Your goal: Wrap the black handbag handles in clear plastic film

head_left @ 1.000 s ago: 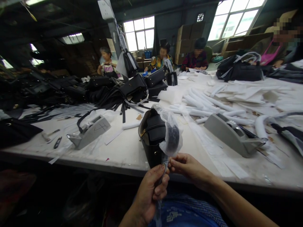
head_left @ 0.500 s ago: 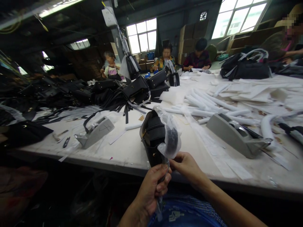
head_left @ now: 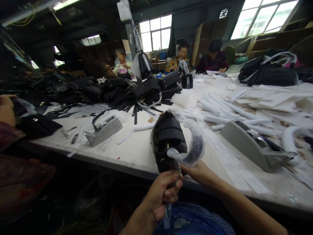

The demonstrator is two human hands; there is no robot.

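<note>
A black handbag (head_left: 168,130) stands at the table's near edge, its top facing me. Its curved handle (head_left: 195,148), wrapped in clear plastic film, arches out to the right. My left hand (head_left: 165,191) is closed around a narrow plastic-wrapped strap (head_left: 167,215) in front of the bag; the strap's end hangs below the fist. At the bag's lower right side, my right hand (head_left: 199,173) grips it beneath the handle, with the fingertips mostly hidden.
Grey tape dispensers (head_left: 107,130) stand left and right of the bag. White foam tubes (head_left: 220,109) and paper sheets cover the table (head_left: 137,163) beyond. Black bags (head_left: 146,88) are heaped at back left. A neighbour's arm (head_left: 7,111) is at far left; other people sit across.
The view has shifted left. The handbag shows more of its top, and its handle has swung farther right. My right hand has moved in under the handle. My left hand keeps its grip.
</note>
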